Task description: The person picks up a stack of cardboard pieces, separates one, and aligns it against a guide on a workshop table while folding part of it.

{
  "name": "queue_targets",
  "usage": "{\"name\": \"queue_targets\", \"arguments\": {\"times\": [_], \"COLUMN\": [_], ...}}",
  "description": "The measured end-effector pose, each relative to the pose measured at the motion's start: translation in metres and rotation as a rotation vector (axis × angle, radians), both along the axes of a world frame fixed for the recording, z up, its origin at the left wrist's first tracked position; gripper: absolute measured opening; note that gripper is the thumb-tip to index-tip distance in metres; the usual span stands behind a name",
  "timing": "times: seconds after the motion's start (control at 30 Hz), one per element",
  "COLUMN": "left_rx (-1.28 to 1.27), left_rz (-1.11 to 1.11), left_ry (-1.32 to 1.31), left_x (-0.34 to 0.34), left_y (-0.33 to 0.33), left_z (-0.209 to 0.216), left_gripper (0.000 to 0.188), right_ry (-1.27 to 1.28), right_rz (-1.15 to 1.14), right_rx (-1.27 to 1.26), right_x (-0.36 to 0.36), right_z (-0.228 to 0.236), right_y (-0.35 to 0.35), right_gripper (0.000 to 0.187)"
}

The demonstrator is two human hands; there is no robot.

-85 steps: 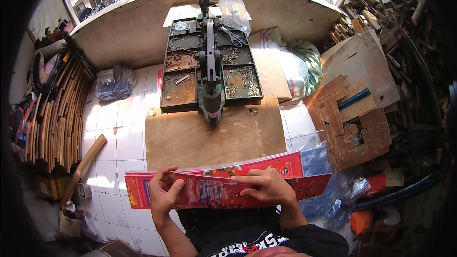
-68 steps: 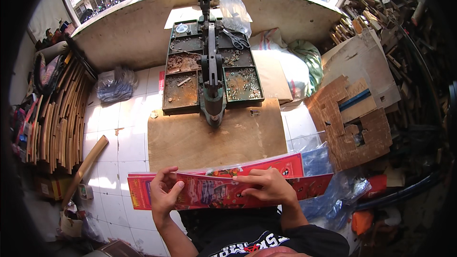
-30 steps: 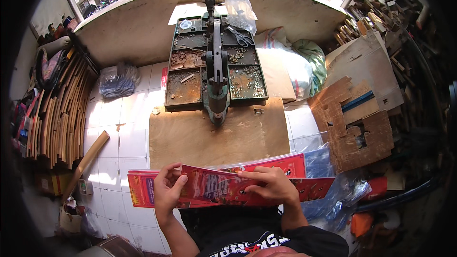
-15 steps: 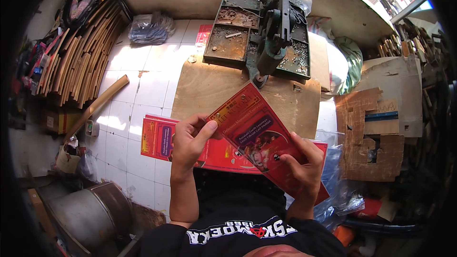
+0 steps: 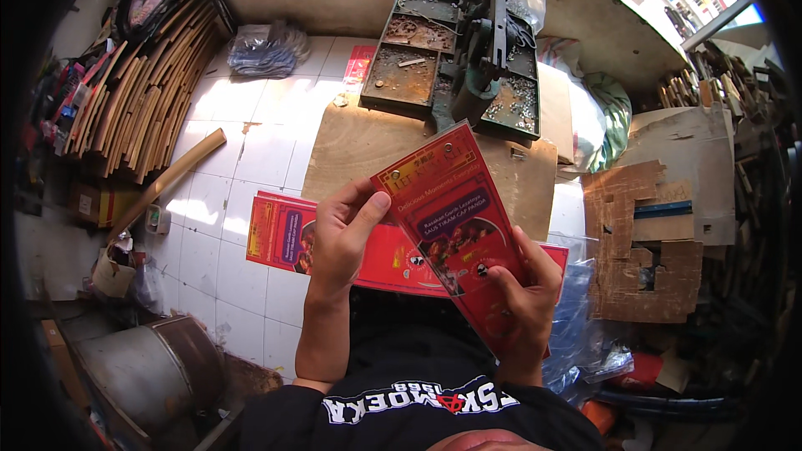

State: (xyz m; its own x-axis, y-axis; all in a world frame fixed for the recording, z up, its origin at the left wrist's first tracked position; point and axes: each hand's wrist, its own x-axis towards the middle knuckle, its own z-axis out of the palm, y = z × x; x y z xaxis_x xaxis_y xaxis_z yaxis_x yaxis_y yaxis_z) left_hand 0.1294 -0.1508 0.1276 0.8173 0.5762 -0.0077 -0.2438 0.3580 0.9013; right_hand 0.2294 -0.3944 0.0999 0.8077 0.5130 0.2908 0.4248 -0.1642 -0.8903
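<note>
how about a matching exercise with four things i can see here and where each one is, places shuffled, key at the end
1. upper red printed sheet
2. grey-blue plastic bundle
3. blue strip
4. small metal pieces

a. on the white tiled floor
b. in the tray, right of the press as pictured
c. held by the left hand and the right hand
d. against the cut-out brown panel

Pairs: 1-c, 2-a, 3-d, 4-b
</note>
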Motion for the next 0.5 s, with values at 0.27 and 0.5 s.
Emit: {"name": "queue_targets", "arguments": {"times": [0.27,0.5], "left_rx": [-0.078,-0.034], "left_rz": [-0.053,-0.054], "left_ry": [-0.107,-0.146], "left_x": [-0.011,-0.024], "left_y": [-0.004,-0.010], "left_z": [0.002,0.001], "left_gripper": [0.024,0.026], "right_ry": [0.046,-0.035], "right_rz": [0.005,-0.017], "right_rx": [0.048,0.041], "right_x": [-0.015,-0.030], "right_z": [0.005,0.010], "right_y": [-0.006,-0.014], "right_gripper": [0.062,0.063]}}
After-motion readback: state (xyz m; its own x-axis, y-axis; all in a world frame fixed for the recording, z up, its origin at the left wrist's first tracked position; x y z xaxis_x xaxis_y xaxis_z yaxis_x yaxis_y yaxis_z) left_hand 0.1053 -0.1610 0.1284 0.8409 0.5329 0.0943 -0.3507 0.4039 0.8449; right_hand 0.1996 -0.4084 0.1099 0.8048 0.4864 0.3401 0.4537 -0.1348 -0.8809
